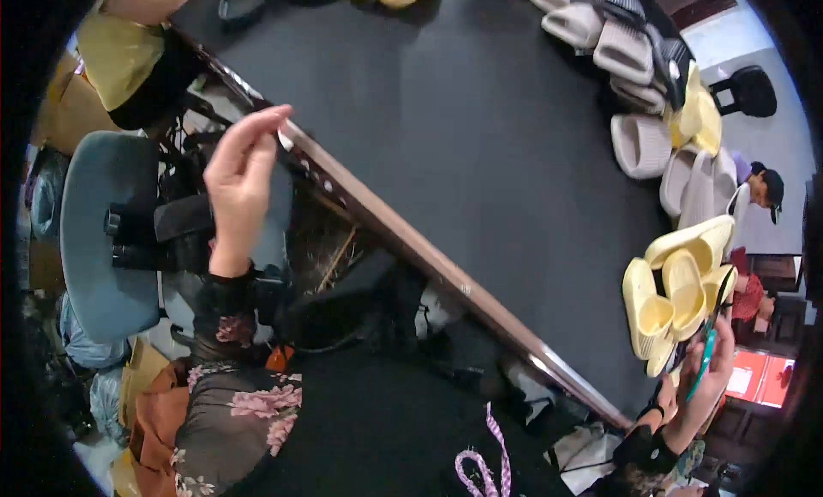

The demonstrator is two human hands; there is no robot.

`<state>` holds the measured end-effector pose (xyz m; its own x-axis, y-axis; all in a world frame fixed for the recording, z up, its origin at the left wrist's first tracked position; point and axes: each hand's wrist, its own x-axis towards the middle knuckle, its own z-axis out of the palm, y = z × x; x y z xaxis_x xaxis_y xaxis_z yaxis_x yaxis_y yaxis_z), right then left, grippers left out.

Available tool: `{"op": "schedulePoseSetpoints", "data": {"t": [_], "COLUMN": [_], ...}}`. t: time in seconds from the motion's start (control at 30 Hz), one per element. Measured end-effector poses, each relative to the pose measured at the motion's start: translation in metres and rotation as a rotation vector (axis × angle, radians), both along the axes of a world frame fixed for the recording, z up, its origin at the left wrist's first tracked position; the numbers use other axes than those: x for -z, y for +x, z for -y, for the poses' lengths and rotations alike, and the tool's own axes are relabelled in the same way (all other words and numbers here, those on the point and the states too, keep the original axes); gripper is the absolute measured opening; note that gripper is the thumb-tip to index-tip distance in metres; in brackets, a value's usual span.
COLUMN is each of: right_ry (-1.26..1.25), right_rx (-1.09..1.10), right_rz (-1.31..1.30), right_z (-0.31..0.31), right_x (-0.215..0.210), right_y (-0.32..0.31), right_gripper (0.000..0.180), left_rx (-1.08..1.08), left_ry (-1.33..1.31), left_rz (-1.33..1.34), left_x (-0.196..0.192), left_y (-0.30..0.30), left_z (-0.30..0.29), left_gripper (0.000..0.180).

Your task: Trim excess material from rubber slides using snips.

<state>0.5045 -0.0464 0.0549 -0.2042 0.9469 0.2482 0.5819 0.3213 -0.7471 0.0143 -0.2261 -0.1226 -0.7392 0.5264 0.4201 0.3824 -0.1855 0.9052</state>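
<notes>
My left hand is raised by the metal edge rail of a long black work surface. Its fingers stretch forward toward the surface, the thumb is apart below them, and nothing shows in it. At the lower right, my right hand is closed around scissors with a teal handle. Their dark blades point up beside several pale yellow slippers clustered at the surface's right side. Part of the right hand's grip is hidden by its own fingers.
Grey slippers and more yellow ones are piled along the right. Dark slippers lie at the far end. A grey-blue chair stands left, near another person's arm. Other people and a black stool are beyond the right side.
</notes>
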Motion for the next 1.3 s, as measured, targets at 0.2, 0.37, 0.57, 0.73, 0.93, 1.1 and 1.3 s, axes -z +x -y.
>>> {"op": "schedulePoseSetpoints", "data": {"t": [0.2,0.37,0.57,0.73,0.93,1.1,1.3], "right_ry": [-0.049,-0.181,-0.331,-0.513,-0.601,-0.617,-0.566], "right_rx": [-0.091,-0.319,-0.406,-0.369,-0.335,-0.326,-0.345], "right_rz": [0.114,0.002,-0.224,-0.408,-0.677,-0.746,-0.739], "right_z": [-0.037,-0.045,-0.029,-0.028,-0.047,-0.047,-0.044], "right_x": [0.01,0.026,0.069,0.111,0.133,0.137,0.136], "right_y": [-0.038,-0.072,-0.134,-0.17,-0.164,-0.163,-0.155], "right_gripper": [0.038,0.045,0.043,0.043,0.039,0.039,0.039], "left_rx": [-0.085,-0.055,-0.031,0.03,0.063,0.115,0.119], "left_ry": [-0.264,-0.408,-0.356,-0.337,-0.312,-0.161,-0.323], "left_rz": [0.046,0.237,0.134,-0.033,-0.191,-0.214,-0.446], "left_x": [0.054,0.082,0.045,0.006,-0.033,-0.076,-0.087], "left_y": [-0.015,-0.008,-0.014,-0.016,-0.011,-0.023,-0.074], "left_z": [0.06,0.086,0.069,0.038,0.005,-0.045,-0.143], "left_gripper": [0.022,0.021,0.025,0.024,0.021,0.022,0.031]}}
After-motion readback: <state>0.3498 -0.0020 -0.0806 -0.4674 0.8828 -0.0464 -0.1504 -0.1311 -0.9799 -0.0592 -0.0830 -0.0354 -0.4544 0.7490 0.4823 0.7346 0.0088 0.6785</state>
